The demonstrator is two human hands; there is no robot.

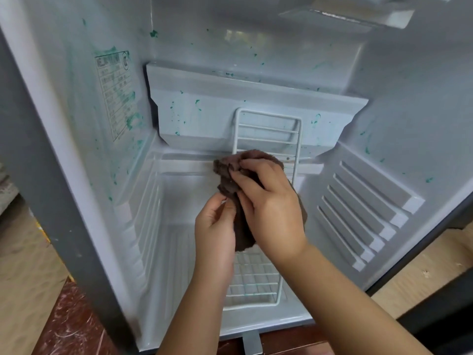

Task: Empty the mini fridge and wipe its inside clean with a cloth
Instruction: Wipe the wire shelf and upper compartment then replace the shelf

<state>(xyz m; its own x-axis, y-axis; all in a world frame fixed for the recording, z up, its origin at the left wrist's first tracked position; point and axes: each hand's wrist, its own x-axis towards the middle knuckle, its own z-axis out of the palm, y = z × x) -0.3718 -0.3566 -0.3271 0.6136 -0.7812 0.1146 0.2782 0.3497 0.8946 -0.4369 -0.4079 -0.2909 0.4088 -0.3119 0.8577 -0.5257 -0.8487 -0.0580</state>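
The mini fridge [84, 175] stands open, its white inside speckled with green stains on the walls and the back step. A white wire rack [268, 131] leans from the fridge floor up against the back step. A dark brown cloth [230, 172] is bunched in front of the rack. My right hand [271, 208] grips the cloth from the right, fingers curled over its top. My left hand [215, 226] pinches the lower part of the cloth from the left. Both hands are inside the fridge, above its floor.
A rating label [115, 96] is stuck on the left inner wall. Ribbed ledges [366, 213] line the right wall. A freezer flap [345, 16] shows at the top right. Red tiled floor [69, 326] lies in front, a wooden board [425, 272] at the right.
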